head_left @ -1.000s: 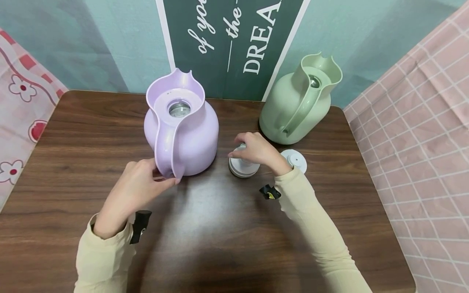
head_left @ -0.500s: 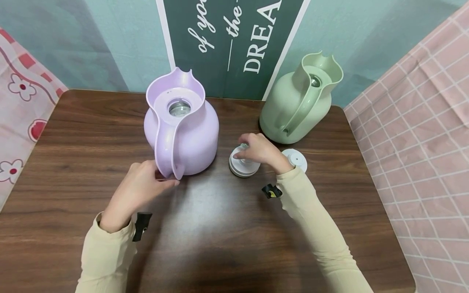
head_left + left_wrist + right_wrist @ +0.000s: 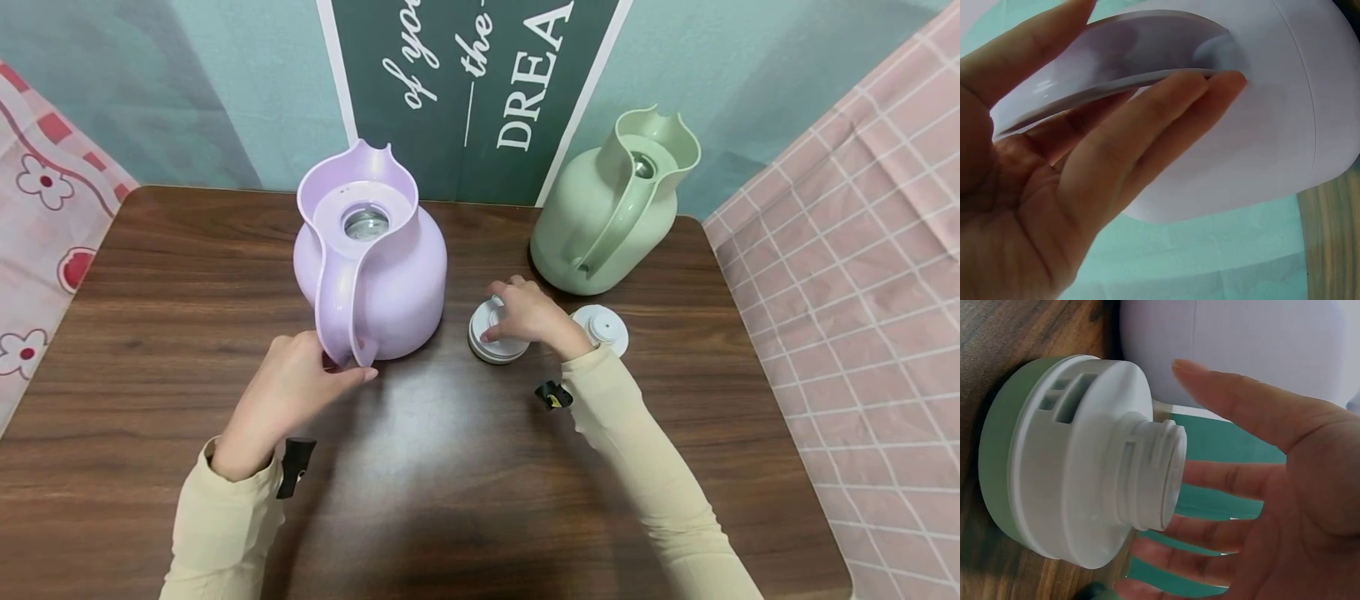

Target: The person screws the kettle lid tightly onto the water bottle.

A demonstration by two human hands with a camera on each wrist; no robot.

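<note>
A lilac thermos jug (image 3: 408, 283) stands uncapped on the table. My left hand (image 3: 288, 387) is at its handle (image 3: 337, 304); in the left wrist view the thumb lies on one side and fairly straight fingers reach along the other, fingertips at the handle's edge. To the right, a stopper lid (image 3: 1091, 456), white with a green base, lies upside down with its threaded neck up. Over it is my right hand (image 3: 534, 315), fingers spread around the neck; the right wrist view shows a gap between thumb and neck, and finger contact is unclear.
A green thermos jug (image 3: 600, 225), also uncapped, stands at the back right. Close to the right wrist lies another white stopper lid (image 3: 606, 327). Printed cloth (image 3: 480, 100) hangs behind the wooden table (image 3: 420, 500); a pink checked cloth (image 3: 862, 292) borders its right.
My right hand's fingers have shifted slightly right over the stopper lid, showing more of it. My left hand has shifted slightly right at the handle. The jugs and lids stay in place.
</note>
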